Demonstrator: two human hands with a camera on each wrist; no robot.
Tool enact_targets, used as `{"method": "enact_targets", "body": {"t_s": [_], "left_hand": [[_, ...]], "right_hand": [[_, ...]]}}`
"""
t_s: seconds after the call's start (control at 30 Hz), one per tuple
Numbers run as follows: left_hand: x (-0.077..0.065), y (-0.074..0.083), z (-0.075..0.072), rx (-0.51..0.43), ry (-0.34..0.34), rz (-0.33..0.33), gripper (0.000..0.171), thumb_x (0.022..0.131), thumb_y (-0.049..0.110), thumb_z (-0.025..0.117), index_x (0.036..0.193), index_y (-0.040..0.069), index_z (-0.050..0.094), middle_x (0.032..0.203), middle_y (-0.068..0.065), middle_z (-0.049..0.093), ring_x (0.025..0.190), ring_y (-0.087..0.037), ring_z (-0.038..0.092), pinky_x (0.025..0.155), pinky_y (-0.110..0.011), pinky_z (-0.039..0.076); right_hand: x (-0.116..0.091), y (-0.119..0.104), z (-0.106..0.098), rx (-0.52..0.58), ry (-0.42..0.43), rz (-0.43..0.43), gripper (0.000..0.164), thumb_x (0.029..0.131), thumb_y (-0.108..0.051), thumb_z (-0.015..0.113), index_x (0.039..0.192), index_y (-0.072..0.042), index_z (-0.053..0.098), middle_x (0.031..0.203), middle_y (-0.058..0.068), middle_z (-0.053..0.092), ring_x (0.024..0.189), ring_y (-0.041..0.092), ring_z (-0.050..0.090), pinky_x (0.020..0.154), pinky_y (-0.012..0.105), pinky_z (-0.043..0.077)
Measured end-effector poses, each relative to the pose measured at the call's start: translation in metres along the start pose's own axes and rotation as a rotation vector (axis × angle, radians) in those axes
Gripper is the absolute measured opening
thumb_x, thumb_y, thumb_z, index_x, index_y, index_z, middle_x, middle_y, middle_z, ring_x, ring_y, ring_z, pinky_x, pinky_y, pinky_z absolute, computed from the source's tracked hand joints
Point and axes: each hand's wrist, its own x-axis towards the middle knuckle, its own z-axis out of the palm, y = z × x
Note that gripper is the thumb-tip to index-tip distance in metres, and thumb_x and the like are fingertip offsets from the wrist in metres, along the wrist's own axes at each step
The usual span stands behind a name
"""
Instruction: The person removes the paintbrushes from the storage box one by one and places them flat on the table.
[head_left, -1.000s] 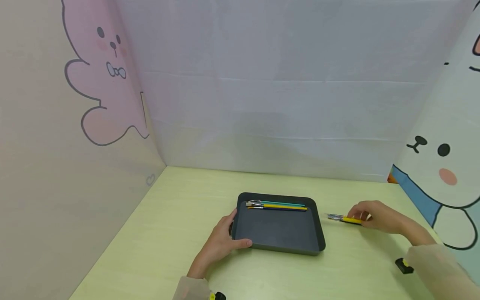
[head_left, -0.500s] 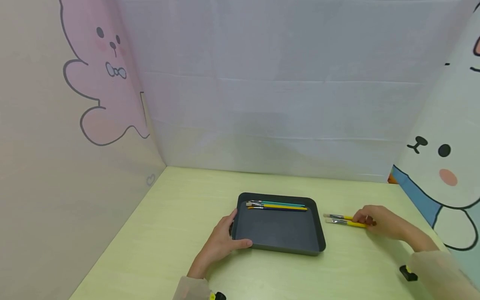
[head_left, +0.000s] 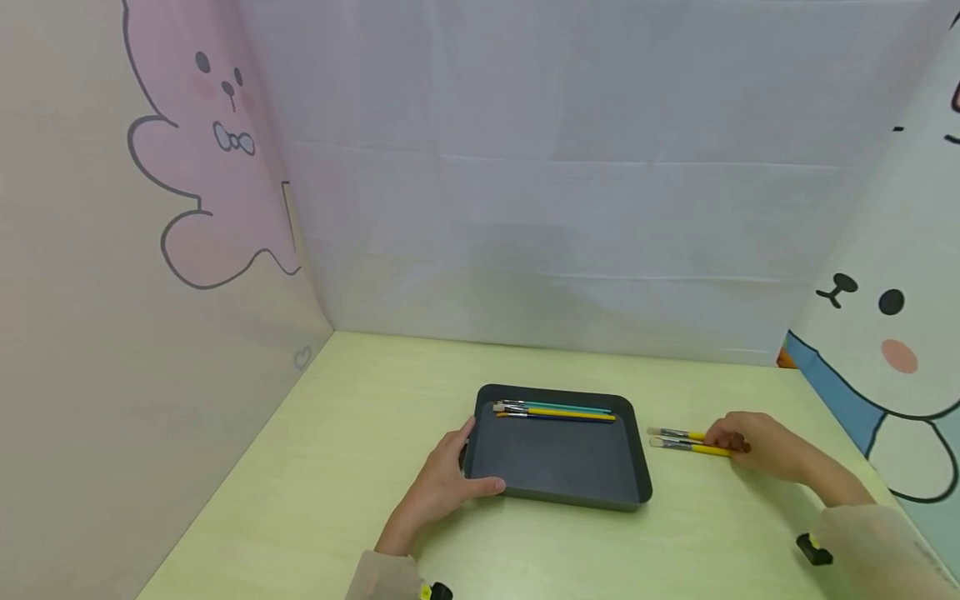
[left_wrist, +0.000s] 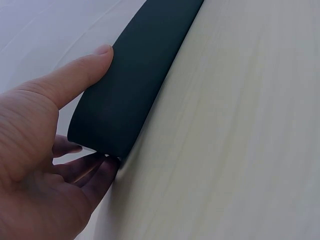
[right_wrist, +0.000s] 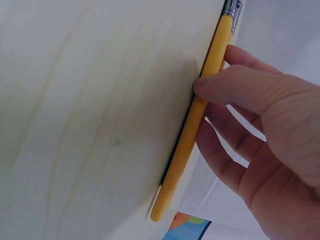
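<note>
A dark grey tray (head_left: 564, 460) lies on the table, and my left hand (head_left: 441, 482) holds its near left corner. In the left wrist view, the thumb lies on the tray's wall (left_wrist: 131, 82) and the fingers bend round the corner. Right of the tray are two yellow-handled paintbrushes, a far one (head_left: 677, 433) and a near one (head_left: 711, 450), bristles toward the tray. My right hand (head_left: 765, 448) pinches at their handles. In the right wrist view, the thumb presses on a yellow paintbrush handle (right_wrist: 182, 150), fingers behind it; a dark edge shows alongside.
Inside the tray, along its far side, lie several paintbrushes, among them a yellow one (head_left: 570, 413) and a turquoise one (head_left: 588, 408). A pale table (head_left: 360, 400) surrounds the tray. Behind stands a white sheet (head_left: 540, 208), with cartoon-printed sheets left and right.
The right hand has shifted slightly right and nearer. The yellow paintbrushes, bunched under the fingers a second ago, now lie spread apart side by side. The left hand and tray stay put.
</note>
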Motion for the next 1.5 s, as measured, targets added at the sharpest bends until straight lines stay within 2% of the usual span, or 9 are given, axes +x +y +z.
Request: {"method": "enact_targets", "body": {"t_s": [0.37,0.7,0.93,1.1,1.3,1.5], "left_hand": [[0.001,0.002,0.0,-0.007,-0.002,0.003,0.119,0.08,0.045,0.095,0.17,0.011,0.026,0.163,-0.02,0.04,0.145,-0.038,0.045,0.115,-0.061,0.041],[0.001,0.003,-0.001,-0.007,-0.002,0.003,0.119,0.08,0.045,0.095,0.17,0.011,0.026,0.163,-0.02,0.041,0.143,-0.037,0.047,0.114,-0.059,0.042],[0.0,0.003,-0.001,-0.016,-0.003,0.001,0.119,0.079,0.045,0.095,0.17,0.012,0.025,0.163,-0.019,0.041,0.143,-0.037,0.047,0.114,-0.059,0.042],[0.0,0.003,0.0,-0.017,-0.004,-0.002,0.119,0.079,0.045,0.095,0.17,0.013,0.025,0.164,-0.019,0.04,0.144,-0.037,0.046,0.114,-0.06,0.041],[0.0,0.001,0.0,-0.003,-0.001,-0.004,0.119,0.08,0.046,0.095,0.17,0.013,0.025,0.164,-0.019,0.04,0.144,-0.038,0.047,0.113,-0.06,0.042],[0.0,0.0,0.001,-0.005,0.001,-0.001,0.119,0.079,0.046,0.095,0.17,0.013,0.026,0.163,-0.02,0.041,0.143,-0.037,0.047,0.113,-0.06,0.042]], "right_hand": [[-0.001,0.001,-0.001,-0.057,-0.013,0.04,0.036,0.081,0.011,0.082,0.103,-0.016,0.076,0.089,-0.018,0.061,0.075,-0.001,0.046,0.063,0.025,0.046],[-0.002,0.001,-0.001,-0.066,-0.01,0.04,0.036,0.081,0.011,0.082,0.103,-0.016,0.076,0.091,-0.017,0.063,0.076,-0.001,0.048,0.064,0.025,0.048],[0.0,-0.004,-0.009,-0.101,-0.001,0.036,0.036,0.08,0.009,0.085,0.105,-0.015,0.076,0.094,-0.012,0.068,0.08,0.001,0.058,0.068,0.028,0.055],[0.007,-0.014,-0.017,-0.137,0.012,0.036,0.034,0.081,0.004,0.087,0.109,-0.012,0.076,0.098,-0.009,0.07,0.083,0.006,0.062,0.07,0.03,0.058],[0.023,-0.034,-0.024,-0.164,0.055,-0.01,0.037,0.081,0.003,0.087,0.114,-0.009,0.076,0.101,-0.001,0.071,0.085,0.016,0.065,0.069,0.03,0.057],[0.046,-0.062,-0.032,-0.161,0.03,0.01,0.039,0.086,0.0,0.085,0.122,-0.01,0.075,0.106,-0.001,0.07,0.091,0.022,0.067,0.073,0.03,0.057]]}}
